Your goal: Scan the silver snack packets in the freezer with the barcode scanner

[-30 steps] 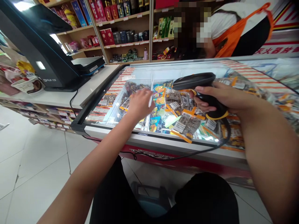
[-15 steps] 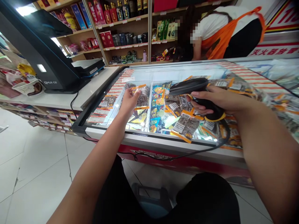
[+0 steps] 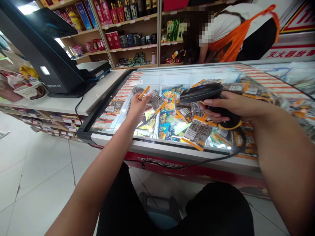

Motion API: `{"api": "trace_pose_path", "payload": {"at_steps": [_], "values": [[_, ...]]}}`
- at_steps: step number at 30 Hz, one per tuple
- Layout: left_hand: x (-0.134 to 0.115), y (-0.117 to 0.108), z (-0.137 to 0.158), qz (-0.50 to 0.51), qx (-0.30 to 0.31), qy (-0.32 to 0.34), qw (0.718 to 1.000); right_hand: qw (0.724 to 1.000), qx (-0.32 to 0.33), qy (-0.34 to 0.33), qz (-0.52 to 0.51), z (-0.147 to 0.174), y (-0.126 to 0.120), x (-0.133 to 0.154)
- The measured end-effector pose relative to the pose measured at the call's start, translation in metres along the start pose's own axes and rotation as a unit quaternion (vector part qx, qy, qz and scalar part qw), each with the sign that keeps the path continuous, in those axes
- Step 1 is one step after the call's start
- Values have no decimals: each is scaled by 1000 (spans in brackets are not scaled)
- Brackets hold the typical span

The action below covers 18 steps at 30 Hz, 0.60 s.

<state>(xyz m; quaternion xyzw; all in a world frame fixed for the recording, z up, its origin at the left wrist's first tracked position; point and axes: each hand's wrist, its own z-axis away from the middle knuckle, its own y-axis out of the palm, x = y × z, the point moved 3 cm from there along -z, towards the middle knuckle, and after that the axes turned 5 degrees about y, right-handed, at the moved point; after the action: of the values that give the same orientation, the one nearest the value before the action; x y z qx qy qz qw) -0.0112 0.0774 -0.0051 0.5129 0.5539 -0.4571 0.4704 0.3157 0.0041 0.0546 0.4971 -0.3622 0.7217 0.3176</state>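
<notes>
Between the thumb and fingers of my left hand [image 3: 139, 106] is a small snack packet [image 3: 155, 100], printed side up with orange strips at its ends. It is tilted above the glass top of a chest freezer [image 3: 118, 140]. My right hand [image 3: 221, 106] wraps round the handle of a black barcode scanner [image 3: 201, 92], whose head points left toward the packet. Under the scanner, more orange-edged packets [image 3: 197, 132] lie heaped on the glass. Through the glass I see blue and yellow ice-cream packs [image 3: 163, 129]. The scanner's cable [image 3: 209, 160] loops down along the freezer front.
On the left, a white counter [image 3: 98, 95] carries a black checkout terminal [image 3: 59, 72]. Shelves [image 3: 134, 49] of boxes and bottles stand behind the freezer. A person in an orange apron [image 3: 228, 46] bends down at the back right. Below me is a grey stool [image 3: 159, 209].
The packet in my left hand has turned, its far end swinging right toward the scanner. The scanner has shifted slightly, and a blue light now shows on its top.
</notes>
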Motion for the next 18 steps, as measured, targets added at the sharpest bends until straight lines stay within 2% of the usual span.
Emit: {"api": "trace_pose_path", "payload": {"at_steps": [4,7,11,14,16,18], "values": [[4,2,-2,-5,-9,11,1000,1000,-2,-6,-4,-1,-1,0],[6,6,1,-124,-1,61,990,999,-27,-4,-17,-2,-4,-3],[5,7,13,-341,44,156,926,998,-57,5,-33,-2,-8,-7],[1,10,23,-417,142,172,881,998,-52,3,-27,-3,-8,-6],[0,19,31,-414,236,187,859,998,-51,-3,-21,-3,-7,-5],[1,36,40,-395,304,223,838,998,-52,-3,-21,-4,-7,-6]]}}
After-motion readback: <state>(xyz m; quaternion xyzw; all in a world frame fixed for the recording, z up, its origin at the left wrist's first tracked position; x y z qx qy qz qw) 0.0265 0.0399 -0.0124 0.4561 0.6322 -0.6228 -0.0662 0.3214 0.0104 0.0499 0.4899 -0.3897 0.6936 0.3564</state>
